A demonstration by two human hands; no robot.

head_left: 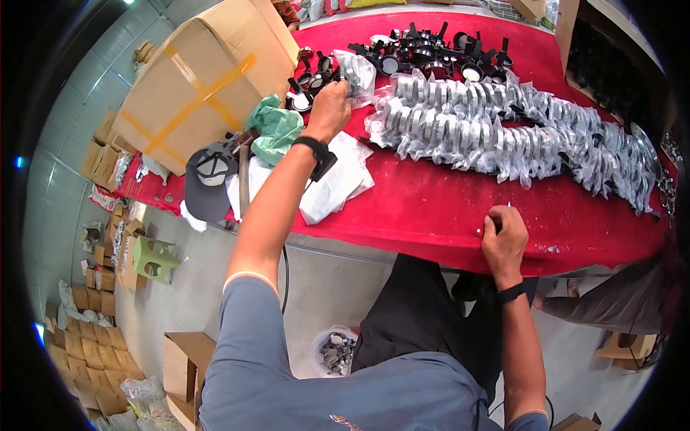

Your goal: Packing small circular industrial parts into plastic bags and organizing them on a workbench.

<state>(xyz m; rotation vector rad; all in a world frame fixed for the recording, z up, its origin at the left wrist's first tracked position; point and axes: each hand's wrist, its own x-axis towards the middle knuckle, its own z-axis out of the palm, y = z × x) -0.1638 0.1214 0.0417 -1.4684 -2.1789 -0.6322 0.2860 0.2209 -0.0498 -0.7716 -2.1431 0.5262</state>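
My left hand [330, 112] reaches across the table's far left side, its fingers closed on a clear plastic-bagged piece [358, 75]; what is inside the bag is partly hidden. Close by lie loose round metal pieces with black handles [302, 100]. At the table's front edge, my right hand [505, 243] is curled, thumb against fingers. Whether it pinches something small I cannot make out. Beyond it, bagged round metal pieces [460, 136] stand packed in long rows. Below my left wrist are white plastic sheets [341, 190] and a crumpled green bag [277, 129].
A big taped carton [187, 86] stands at the left on the red-covered table [445, 208]. Next to it are a grey cap [208, 190] and a hammer-like tool's handle [244, 179]. More black-handled pieces [424, 50] are heaped at the back. A bucket [320, 353] stands by my legs.
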